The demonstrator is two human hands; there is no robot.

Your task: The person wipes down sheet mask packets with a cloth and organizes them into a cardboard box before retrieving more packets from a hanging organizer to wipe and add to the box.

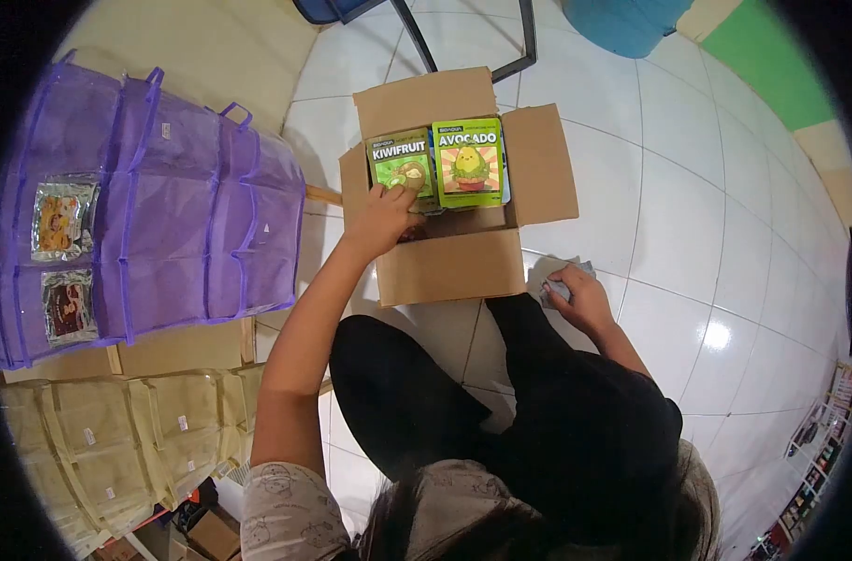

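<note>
An open cardboard box [449,271] sits on the floor before my knees, its flaps folded outward. In it stand a green packet marked KIWIFRUIT [400,161] and a brighter green packet marked AVOCADO [468,164], side by side and face up. My left hand [386,220] reaches over the box's left side, its fingers curled on the lower part of the kiwifruit packet; the thumb's grip is partly hidden. By the box's lower right corner, my right hand [580,297] is closed on a crumpled grey cloth [555,285] at floor level.
On the left is a purple hanging organizer [183,215] with two silvery sachets [66,220] in its pockets. Below it lies a yellowish organizer [155,421]. Black chair legs [529,42] and a blue bin [627,23] stand beyond the box. A rack [814,449] is at far right.
</note>
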